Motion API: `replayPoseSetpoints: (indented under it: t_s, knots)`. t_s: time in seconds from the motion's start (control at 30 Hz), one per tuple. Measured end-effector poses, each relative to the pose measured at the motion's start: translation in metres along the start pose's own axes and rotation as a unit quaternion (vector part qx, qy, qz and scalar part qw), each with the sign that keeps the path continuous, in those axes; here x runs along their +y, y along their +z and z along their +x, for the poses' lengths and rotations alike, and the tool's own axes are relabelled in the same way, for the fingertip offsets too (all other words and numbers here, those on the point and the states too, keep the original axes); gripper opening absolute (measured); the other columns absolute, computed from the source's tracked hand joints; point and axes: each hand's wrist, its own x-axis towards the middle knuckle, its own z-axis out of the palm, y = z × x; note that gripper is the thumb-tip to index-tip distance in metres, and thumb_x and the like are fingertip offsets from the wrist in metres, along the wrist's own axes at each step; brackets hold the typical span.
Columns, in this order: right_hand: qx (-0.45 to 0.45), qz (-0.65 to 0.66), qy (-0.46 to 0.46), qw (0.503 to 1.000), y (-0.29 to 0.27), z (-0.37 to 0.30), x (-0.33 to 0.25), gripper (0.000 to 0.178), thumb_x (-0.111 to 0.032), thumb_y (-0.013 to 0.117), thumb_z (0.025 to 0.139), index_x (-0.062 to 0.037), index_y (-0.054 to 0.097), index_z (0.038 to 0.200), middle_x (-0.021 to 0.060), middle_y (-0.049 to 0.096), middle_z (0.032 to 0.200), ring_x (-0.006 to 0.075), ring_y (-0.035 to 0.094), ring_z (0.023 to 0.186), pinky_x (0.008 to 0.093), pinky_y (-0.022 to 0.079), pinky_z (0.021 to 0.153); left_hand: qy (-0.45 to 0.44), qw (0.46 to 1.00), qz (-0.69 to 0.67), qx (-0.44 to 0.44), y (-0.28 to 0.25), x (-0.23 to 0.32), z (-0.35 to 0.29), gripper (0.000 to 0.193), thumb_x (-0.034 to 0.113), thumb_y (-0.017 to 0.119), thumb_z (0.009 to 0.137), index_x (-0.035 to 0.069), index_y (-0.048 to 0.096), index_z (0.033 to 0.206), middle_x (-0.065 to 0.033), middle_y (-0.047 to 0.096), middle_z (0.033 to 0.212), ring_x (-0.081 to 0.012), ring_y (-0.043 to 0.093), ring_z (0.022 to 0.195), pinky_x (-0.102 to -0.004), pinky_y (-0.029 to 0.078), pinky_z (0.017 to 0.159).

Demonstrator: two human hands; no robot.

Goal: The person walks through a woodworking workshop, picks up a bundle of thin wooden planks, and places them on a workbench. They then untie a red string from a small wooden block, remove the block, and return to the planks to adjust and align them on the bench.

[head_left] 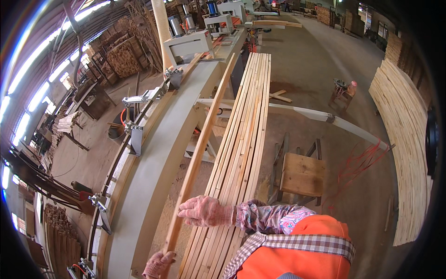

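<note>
One long wooden strip [200, 151] runs lengthwise between the grey machine bed [147, 169] on its left and a stack of similar strips [246, 135] on its right. Both hands hold it, in pinkish knitted gloves: the left hand [159, 265] is closed around its near part, and the right hand [200, 211], farther up, has its fingers closed over it, the wrist above the stack. Right of the stack stands a wooden stool [303, 174]; beyond it lies tangled red cord [362, 160], near a tall pile of boards [402, 162].
</note>
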Motion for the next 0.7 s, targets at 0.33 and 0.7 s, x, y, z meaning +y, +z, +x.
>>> replayPoseSetpoints:
  t_s: [0.33,0.7]
  knots:
    - [0.038,-0.063,-0.01,0.997,0.001,-0.005,-0.002,0.032,-0.033,0.066,0.097,-0.0131,0.07,0.121,0.0097,0.067,0.127,0.0273,0.061,0.12,0.0438,0.047,0.107,0.104,0.991,0.064,0.057,0.052,-0.002,-0.024,0.06,0.045,0.07,0.086,0.007,0.062,0.132,-0.0162,0.068,0.117,-0.0268,0.063,0.115,-0.0362,0.049,0.098]
    - [-0.312,-0.253,0.06,0.914,0.004,0.014,-0.015,0.025,-0.049,0.054,0.096,-0.0314,0.069,0.086,-0.0076,0.065,0.095,0.016,0.06,0.097,0.0383,0.042,0.095,0.158,0.973,0.127,0.115,0.062,-0.019,-0.012,0.066,0.046,0.072,0.084,0.007,0.059,0.135,-0.0169,0.064,0.123,-0.028,0.059,0.121,-0.0374,0.046,0.102]
